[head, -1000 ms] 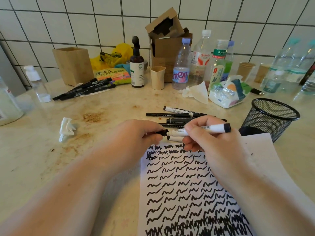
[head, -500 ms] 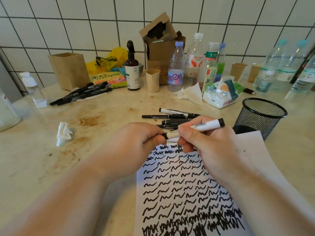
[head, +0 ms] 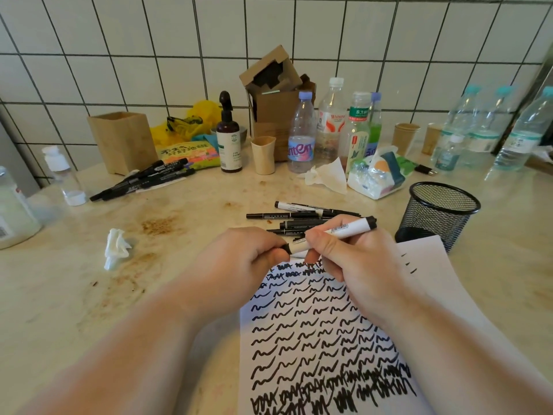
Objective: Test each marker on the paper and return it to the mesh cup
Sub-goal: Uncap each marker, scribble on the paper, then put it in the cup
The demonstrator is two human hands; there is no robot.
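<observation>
A white marker [head: 344, 233] is held between both hands above the scribbled paper [head: 317, 339].

The marker's barrel is gripped by the curled fingers of the right hand [head: 356, 262]; its black cap end is pinched by the closed fingers of the left hand [head: 245, 262]; just beyond the hands, a small heap of loose markers [head: 299, 215] is seen on the counter [head: 179, 223]; to the right, beside the paper's far corner, the mesh cup [head: 440, 214] is stood upright; a second cluster of black markers [head: 143, 181] is laid further back at the left.
</observation>
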